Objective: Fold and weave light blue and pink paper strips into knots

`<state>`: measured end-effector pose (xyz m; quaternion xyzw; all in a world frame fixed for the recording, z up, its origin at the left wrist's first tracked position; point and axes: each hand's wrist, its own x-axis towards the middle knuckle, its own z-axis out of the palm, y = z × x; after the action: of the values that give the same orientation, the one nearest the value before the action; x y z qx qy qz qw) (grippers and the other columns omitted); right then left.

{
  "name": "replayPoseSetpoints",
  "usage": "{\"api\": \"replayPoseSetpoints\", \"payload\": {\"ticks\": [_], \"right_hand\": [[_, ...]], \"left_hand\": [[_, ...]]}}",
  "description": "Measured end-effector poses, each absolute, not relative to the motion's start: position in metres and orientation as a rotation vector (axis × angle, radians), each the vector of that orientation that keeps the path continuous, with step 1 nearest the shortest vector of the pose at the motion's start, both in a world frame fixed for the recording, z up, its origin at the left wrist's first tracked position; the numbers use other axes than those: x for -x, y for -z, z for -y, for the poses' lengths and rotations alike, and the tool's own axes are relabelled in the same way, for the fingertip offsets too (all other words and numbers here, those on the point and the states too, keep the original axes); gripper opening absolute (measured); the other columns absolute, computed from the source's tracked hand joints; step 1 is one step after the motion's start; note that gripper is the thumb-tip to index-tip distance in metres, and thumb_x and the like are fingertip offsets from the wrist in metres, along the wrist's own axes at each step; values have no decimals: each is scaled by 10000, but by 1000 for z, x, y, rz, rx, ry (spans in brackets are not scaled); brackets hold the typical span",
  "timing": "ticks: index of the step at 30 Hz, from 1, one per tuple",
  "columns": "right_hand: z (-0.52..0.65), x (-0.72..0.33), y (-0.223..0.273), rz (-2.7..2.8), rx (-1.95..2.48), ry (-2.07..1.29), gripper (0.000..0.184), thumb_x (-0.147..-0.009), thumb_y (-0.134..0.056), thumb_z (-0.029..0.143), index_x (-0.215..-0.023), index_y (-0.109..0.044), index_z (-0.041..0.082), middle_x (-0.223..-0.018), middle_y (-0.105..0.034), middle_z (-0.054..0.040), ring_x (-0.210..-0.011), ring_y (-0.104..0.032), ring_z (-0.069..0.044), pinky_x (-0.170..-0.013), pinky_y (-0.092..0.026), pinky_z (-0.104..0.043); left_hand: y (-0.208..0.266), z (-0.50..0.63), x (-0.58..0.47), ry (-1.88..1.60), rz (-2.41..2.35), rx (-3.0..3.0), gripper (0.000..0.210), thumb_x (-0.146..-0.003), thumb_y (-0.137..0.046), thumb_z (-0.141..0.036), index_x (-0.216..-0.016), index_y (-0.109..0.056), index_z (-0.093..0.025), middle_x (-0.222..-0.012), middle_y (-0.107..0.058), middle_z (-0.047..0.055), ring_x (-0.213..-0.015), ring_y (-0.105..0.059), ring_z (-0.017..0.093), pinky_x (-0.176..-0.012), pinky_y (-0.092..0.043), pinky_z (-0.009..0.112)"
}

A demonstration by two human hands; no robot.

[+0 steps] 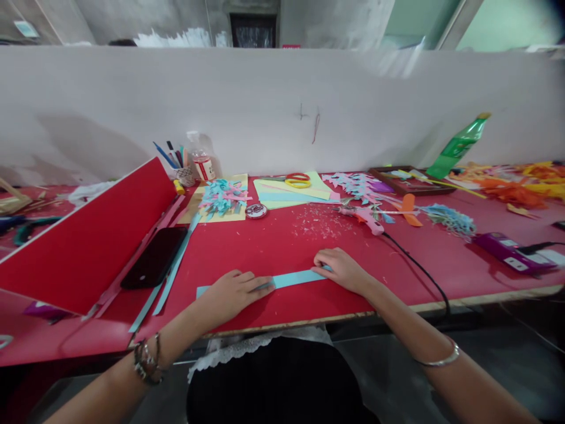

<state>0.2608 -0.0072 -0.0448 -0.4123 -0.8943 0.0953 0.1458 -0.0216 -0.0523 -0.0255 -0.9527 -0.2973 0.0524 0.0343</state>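
A light-blue paper strip [296, 278] lies lengthwise along the front of the red table. My left hand [236, 294] rests flat over its left part, fingers stretched out and pressing on the paper, with a short piece of the strip showing beyond the hand. At the strip's right end, the fingers of my right hand [339, 268] are curled closed around the paper, and a bit of blue shows under them. Further left lie more narrow blue strips [177, 268] beside a black phone [154, 258].
A red upright board [95, 235] stands at left. Behind are fringed paper pieces [223, 197], scissors [297, 179], coloured sheets [291, 193] and a round tin [256, 211]. A pink glue gun [364, 218] trails a black cord over the front edge. A green bottle [459, 147] leans at right.
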Motion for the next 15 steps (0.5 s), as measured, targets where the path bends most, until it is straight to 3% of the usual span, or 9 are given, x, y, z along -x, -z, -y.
{"api": "replayPoseSetpoints", "payload": {"ticks": [4,9,15], "right_hand": [[7,-260,46,2572,1182,-284,270,-810,-345,365,-692,-475,160,-681,-535,-17,-646,-466,-120,-608,-267,-237],[6,-260,46,2584,1176,-285,266,-809,-347,362,-695,-477,160,-682,-535,-17,-647,-467,-119,-610,-270,-235],[7,-260,45,2586,1181,-284,243,-809,-357,347,-700,-473,163,-688,-537,-13,-650,-469,-118,-611,-274,-233]], "left_hand": [[31,67,36,-63,1084,2994,495,-796,-313,-82,-1249,-248,-270,-1284,-351,-10,-1125,-357,127,-914,-289,276],[31,93,60,36,1333,2989,521,-816,-328,-314,-1290,-128,-232,-1334,-243,20,-1201,-245,146,-964,-261,308],[33,110,95,22,1445,2866,560,-798,-350,-365,-1291,-117,-241,-1326,-258,15,-1199,-255,160,-971,-258,333]]}}
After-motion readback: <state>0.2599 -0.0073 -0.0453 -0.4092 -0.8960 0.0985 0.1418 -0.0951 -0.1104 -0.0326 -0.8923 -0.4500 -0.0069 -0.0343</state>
